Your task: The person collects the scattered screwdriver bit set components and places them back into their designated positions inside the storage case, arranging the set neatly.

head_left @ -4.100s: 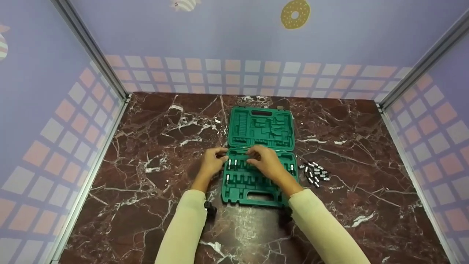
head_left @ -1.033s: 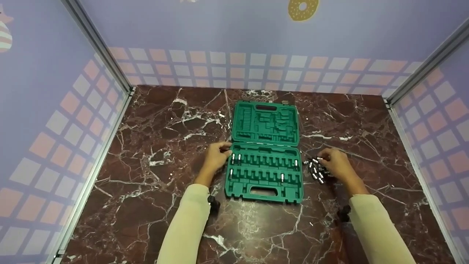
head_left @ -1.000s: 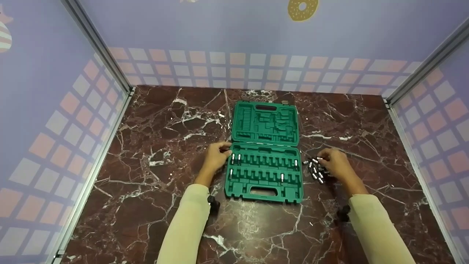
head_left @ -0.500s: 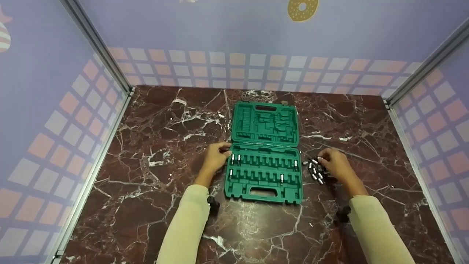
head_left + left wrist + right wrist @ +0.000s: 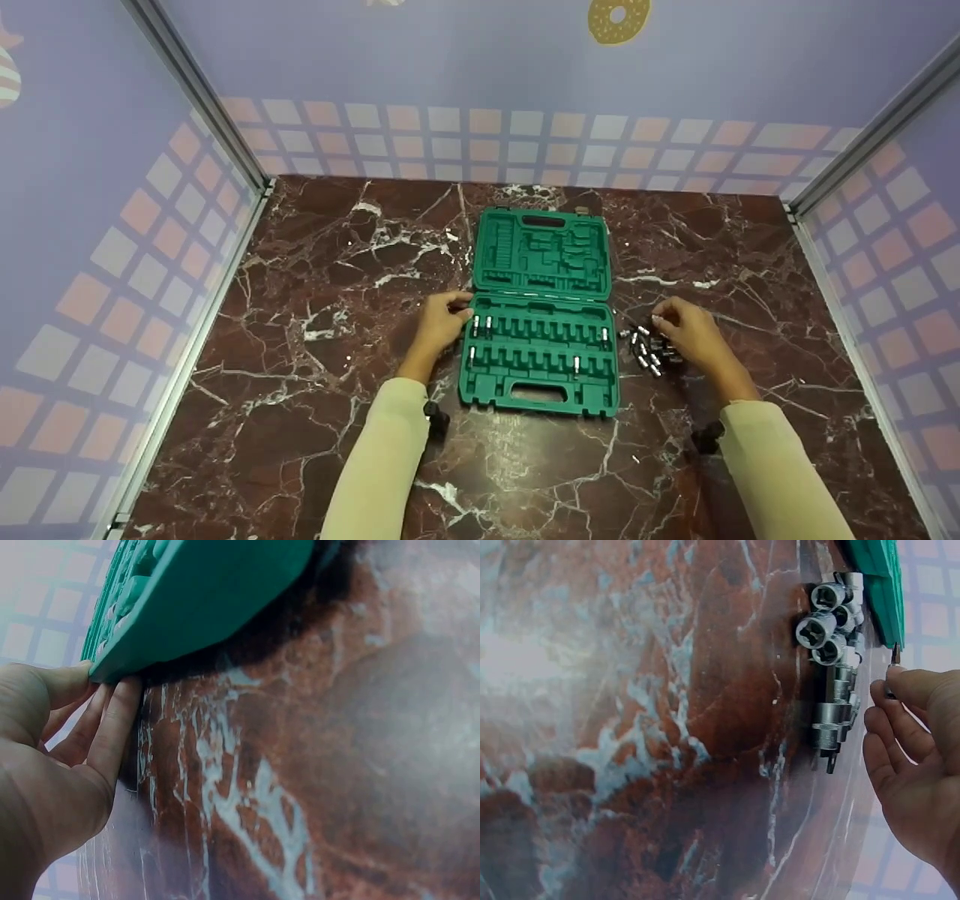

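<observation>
An open green tool case (image 5: 538,386) lies on the marble table in the head view, its lid folded back. Several silver bit sockets stand in its two slotted rows, one a bit socket (image 5: 577,365) near the lower right. My left hand (image 5: 441,322) pinches the case's left edge; in the left wrist view its thumb is on the rim and its fingers lie against the side. My right hand (image 5: 691,334) is just over a pile of bit sockets (image 5: 649,358). Between its thumb and index finger it pinches a small bit socket (image 5: 894,660), mostly covered by the fingers.
The loose pile is right of the case, close to its side. Patterned panels (image 5: 480,146) with metal corner posts (image 5: 202,97) enclose the table (image 5: 360,300) at the back and both sides.
Since the earliest frame, my right hand has moved from over the case to the pile at right. Lately it has shifted slightly off the pile, pinching a bit socket. My left hand stays.
</observation>
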A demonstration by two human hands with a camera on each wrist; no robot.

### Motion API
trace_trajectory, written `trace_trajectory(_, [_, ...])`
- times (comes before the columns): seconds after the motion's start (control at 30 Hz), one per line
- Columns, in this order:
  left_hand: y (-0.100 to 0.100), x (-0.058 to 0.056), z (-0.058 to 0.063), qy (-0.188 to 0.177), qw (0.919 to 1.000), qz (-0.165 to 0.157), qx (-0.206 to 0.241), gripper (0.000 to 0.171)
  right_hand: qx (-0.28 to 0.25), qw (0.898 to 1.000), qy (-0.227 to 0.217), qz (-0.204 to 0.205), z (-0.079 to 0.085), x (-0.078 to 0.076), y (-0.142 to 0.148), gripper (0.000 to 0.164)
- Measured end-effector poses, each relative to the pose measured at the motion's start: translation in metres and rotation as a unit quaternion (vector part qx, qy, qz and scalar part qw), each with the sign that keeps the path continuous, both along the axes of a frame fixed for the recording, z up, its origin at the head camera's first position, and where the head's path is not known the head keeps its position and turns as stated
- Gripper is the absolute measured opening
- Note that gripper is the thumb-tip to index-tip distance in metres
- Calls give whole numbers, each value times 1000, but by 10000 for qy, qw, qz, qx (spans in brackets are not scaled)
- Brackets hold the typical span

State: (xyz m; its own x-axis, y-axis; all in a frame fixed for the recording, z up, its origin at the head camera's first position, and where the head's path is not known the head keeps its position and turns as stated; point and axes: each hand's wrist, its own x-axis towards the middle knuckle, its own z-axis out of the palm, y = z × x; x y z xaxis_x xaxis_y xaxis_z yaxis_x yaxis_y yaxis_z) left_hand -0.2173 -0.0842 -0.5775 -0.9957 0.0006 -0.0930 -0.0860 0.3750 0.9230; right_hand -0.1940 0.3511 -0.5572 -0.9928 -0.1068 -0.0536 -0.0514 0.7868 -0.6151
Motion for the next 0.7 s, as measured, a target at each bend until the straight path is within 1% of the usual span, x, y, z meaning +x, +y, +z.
trace_trajectory(0.2, [0,1,1,12,10000,23,-35,24,-87,9999,82,-13,7,1,-5,14])
trace_trajectory(0.33, [0,0,2,47,10000,41,-29,24,-169,9997,183,44,10,1,-11,15])
trace_trajectory(0.57, [0,0,1,18,9999,48,111,24,-356,9989,252,167,14,1,-24,16])
trace_trajectory(0.7, [0,0,2,49,10000,52,25,24,-482,9980,322,260,16,1,-34,15])
